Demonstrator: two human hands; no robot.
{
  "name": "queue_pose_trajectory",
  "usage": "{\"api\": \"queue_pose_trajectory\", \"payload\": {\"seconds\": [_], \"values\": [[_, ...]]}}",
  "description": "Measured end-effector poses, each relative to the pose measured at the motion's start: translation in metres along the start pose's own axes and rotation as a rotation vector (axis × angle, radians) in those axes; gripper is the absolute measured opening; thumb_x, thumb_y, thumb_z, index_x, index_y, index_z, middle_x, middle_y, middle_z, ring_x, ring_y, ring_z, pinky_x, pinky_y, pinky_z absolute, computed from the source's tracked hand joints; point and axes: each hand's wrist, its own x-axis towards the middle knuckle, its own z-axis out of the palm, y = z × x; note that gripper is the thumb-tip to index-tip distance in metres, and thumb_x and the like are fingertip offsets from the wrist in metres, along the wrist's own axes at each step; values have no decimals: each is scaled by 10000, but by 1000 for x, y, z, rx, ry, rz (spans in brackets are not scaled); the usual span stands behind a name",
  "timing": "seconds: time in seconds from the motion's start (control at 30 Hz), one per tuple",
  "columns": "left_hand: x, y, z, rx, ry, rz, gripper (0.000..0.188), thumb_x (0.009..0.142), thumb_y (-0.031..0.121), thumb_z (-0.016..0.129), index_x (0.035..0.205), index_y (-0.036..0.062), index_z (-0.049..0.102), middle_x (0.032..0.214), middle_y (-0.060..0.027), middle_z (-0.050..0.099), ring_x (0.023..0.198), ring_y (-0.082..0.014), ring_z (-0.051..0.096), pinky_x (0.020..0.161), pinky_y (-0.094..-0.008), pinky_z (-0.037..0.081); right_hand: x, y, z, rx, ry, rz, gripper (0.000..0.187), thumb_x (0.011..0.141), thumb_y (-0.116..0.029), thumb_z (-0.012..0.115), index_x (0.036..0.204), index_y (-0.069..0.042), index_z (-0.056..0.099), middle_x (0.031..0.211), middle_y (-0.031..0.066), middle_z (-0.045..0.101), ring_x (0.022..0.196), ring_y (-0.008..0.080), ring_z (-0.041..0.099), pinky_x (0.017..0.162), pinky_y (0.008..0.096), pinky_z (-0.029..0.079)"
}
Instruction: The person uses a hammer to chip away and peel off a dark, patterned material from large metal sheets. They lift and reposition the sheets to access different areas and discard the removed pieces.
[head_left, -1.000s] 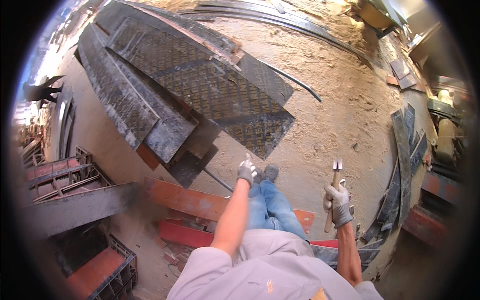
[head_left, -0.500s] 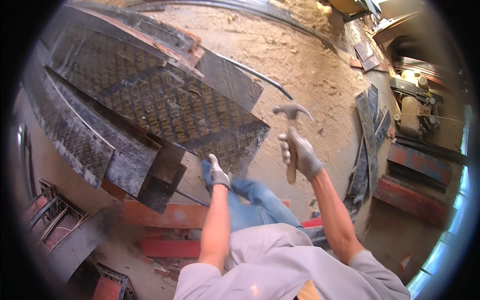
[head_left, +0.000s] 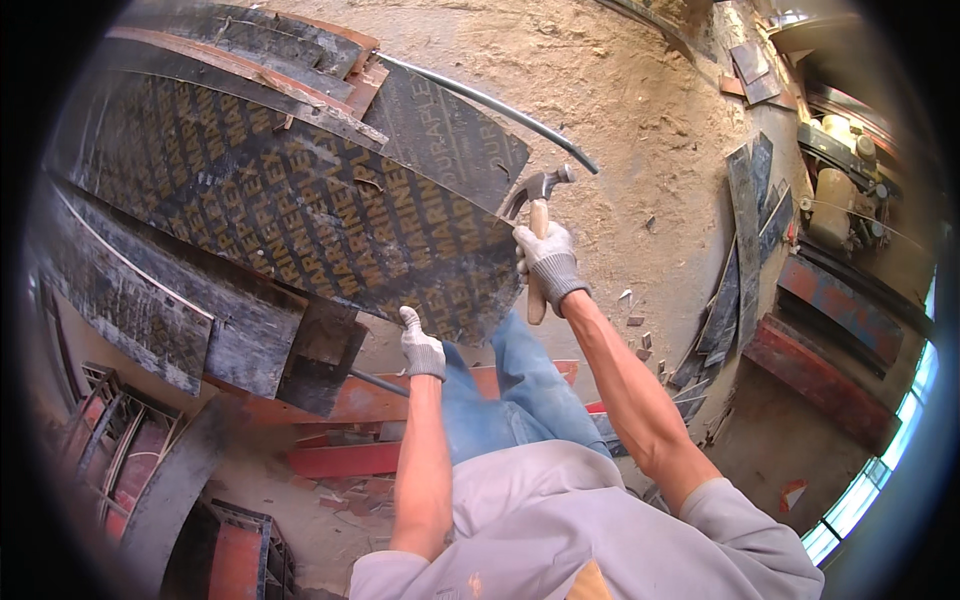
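My right hand (head_left: 550, 256), in a pale knit glove, is wrapped round the wooden handle of a claw hammer (head_left: 540, 216). The hammer's curved claw points left and lies at the right corner of a dark plywood sheet (head_left: 300, 215) with yellowish print; whether it touches the edge I cannot tell. My gloved left hand (head_left: 422, 345) grips the sheet's near edge, thumb on top and fingers hidden below. A second dark sheet (head_left: 455, 135) shows under the far side.
Reddish boards (head_left: 250, 75) and a grey pipe (head_left: 500, 108) lie beyond the sheet. More stained panels (head_left: 255, 335) are at its left. Dark planks (head_left: 742, 255) rest on the dusty floor to the right, near a machine (head_left: 830, 205). Metal-framed panels (head_left: 125, 440) stand lower left.
My right hand has brought the hammer left to the sheet's corner, and its claw now faces left instead of right. My left hand has stayed at the near edge.
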Motion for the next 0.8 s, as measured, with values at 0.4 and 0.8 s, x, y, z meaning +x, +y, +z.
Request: {"api": "queue_pose_trajectory", "payload": {"seconds": [0.4,0.8], "values": [[11,-4,0,25,93,-70,634,841,804,638,793,179,542,475,25,281,366,-165,296,361,-370,242,-14,45,36,-675,155,-122,392,903,-307,673,1066,42,602,984,332,694,940,494,694,835,546,552],[-4,4,3,71,25,-46,695,880,802,595,823,110,562,527,7,350,426,-160,329,397,-368,259,-3,42,45,-583,233,-111,426,941,-341,637,1122,40,576,967,342,691,979,503,682,852,571,533]]}}
